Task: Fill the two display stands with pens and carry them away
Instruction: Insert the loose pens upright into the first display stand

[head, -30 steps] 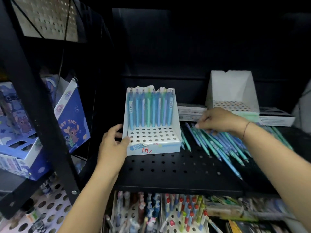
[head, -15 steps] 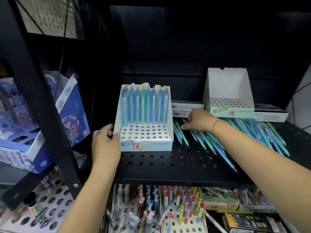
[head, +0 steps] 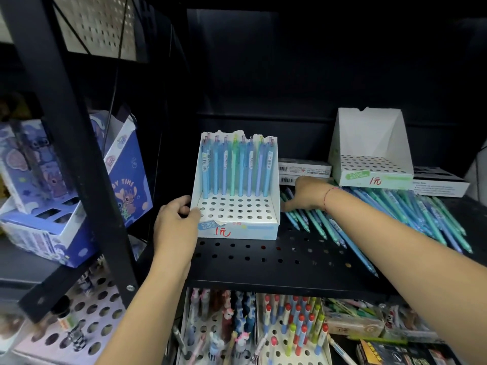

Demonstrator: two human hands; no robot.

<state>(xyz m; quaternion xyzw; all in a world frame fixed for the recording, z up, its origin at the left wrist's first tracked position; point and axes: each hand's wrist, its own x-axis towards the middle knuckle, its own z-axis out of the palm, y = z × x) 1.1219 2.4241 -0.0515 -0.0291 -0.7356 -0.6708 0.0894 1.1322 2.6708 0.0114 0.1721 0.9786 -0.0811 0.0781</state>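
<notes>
At frame centre the left hand (head: 176, 223) grips the front-left corner of the part-filled display stand (head: 237, 216). The right hand (head: 305, 193) reaches among loose pens (head: 395, 214) right of it, grasp unclear. A careless rake could roll pens off the shelf (head: 263, 259) edge.

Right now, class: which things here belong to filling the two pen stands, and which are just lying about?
Job: part-filled stand, held by the left hand; empty stand; loose pens, reached by the right hand.
Lying about: purple cartoon boxes; flat white boxes behind; pen racks below.
</notes>
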